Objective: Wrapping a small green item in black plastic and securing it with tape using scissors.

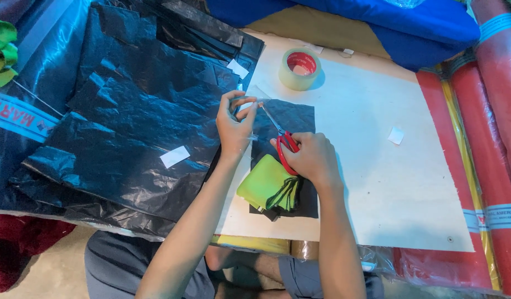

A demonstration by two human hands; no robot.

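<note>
surface: pale flat wooden board [377, 182]
right: red fabric rolls [488, 127]
top: blue fabric bolt [421, 27]
floor: beige, bare [50, 271]

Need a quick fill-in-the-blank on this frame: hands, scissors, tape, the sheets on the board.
1. The right hand grips scissors with ____ handles.
2. The left hand pinches a clear tape strip that the scissors' ____ reach toward.
3. The tape roll lies on the white board, ____ from both hands.
4. The folded green sheet lies on a ____ sheet.

Missing words: red; blades; apart; black
</note>
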